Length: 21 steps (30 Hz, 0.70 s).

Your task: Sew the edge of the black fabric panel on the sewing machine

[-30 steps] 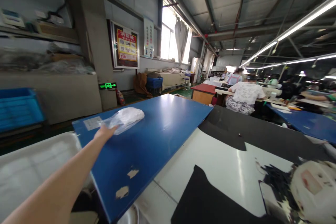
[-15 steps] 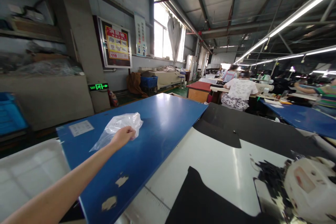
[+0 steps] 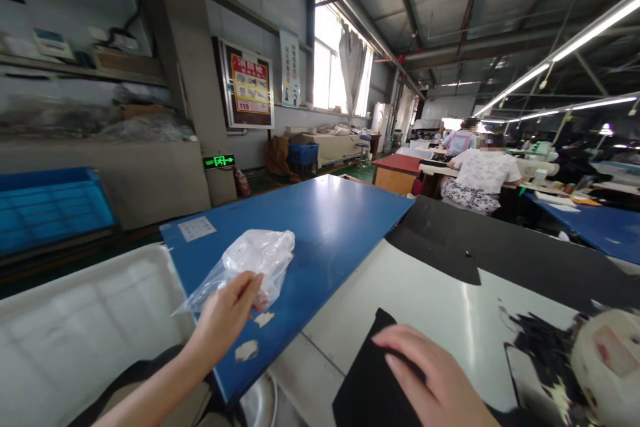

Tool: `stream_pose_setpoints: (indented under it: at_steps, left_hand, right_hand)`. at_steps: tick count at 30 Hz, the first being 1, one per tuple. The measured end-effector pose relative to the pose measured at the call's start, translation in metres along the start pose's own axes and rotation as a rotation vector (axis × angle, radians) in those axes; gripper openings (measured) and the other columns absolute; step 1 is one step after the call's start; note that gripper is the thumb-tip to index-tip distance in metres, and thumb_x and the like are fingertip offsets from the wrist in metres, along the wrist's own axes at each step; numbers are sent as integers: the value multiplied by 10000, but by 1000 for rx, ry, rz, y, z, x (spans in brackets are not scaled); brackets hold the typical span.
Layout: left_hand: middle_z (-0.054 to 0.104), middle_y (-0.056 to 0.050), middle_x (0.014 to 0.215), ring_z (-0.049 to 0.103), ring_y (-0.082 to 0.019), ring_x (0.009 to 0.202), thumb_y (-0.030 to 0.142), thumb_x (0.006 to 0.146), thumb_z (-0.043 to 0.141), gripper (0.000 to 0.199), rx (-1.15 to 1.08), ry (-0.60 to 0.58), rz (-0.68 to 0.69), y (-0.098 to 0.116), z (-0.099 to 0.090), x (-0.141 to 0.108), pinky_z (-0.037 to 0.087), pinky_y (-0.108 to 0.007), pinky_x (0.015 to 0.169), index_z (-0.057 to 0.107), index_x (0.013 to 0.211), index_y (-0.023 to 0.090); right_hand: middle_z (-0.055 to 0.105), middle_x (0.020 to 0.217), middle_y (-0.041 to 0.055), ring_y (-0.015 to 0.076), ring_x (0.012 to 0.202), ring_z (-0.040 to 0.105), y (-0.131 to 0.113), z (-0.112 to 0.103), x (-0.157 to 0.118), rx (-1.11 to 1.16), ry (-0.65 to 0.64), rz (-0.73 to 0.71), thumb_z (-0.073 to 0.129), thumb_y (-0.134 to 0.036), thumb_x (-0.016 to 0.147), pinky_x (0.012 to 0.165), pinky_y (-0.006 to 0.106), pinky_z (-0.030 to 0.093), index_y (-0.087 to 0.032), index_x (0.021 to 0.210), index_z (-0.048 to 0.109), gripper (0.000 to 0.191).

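Note:
My left hand [image 3: 235,303] is closed on a clear plastic bag [image 3: 263,253], pinched between thumb and fingers. The bag trails to the left, above the blue tabletop [image 3: 325,213]. At the lower right, my right hand [image 3: 425,367] hovers over or touches a black fabric piece [image 3: 367,367] on the pale sewing table [image 3: 370,280]. Thumb and forefinger are apart there; whether they touch the cloth I cannot tell.
A white sewing machine [image 3: 607,360] stands at the right, with dark scraps [image 3: 543,347] beside it. More black fabric [image 3: 475,233] lies farther back. On the left are a white bin [image 3: 150,287] and a blue crate [image 3: 55,207]. A seated person [image 3: 485,173] works ahead.
My right hand has come into view over the black fabric piece. My left hand has drawn the plastic bag nearer. The view has turned left.

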<state>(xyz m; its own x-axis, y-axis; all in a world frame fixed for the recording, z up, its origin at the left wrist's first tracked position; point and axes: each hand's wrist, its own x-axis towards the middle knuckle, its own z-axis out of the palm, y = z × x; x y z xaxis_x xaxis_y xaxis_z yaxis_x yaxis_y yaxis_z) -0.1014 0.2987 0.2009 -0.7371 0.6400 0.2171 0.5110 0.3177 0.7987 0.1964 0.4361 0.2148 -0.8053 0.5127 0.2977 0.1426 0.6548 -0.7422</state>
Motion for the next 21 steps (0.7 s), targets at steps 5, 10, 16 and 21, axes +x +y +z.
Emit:
stream_pose_setpoints:
  at_steps: [5,10,16,21]
  left_hand:
    - [642,22,638,614,-170,623,540,837,401,357,-13,20,78,12,13,-31,457,-239,588,526,711,230]
    - [586,31,626,538,-138,573,419,864,385,274,-29,61,101,7,28,-54,415,-222,575,533,736,228]
    - [627,8,677,586,-153,623,472,852,422,304,-244,-19,-15,-23,21,-57,464,-219,572,553,749,218]
    - [666,-21,713,658,-222,736,590,719,551,397,-412,76,-182,-52,-2,-51,536,-266,599,592,794,202]
  right_hand:
    - [642,1162,117,207,1101,563,-8,78,113,-71,-185,-361,379,-105,884,1006,346,424,-114,1101,644,343]
    - [694,965,59,182,945,619,-7,136,169,-100,-359,-398,410,-50,839,853,272,468,-157,904,673,291]
    - [640,1148,59,204,1084,562,-8,150,180,-261,-350,-409,532,-145,848,942,296,424,-188,1088,628,262]
    - [632,1121,124,258,1019,574,-17,161,173,-642,-304,-394,526,-190,881,891,377,471,-107,1310,479,439]
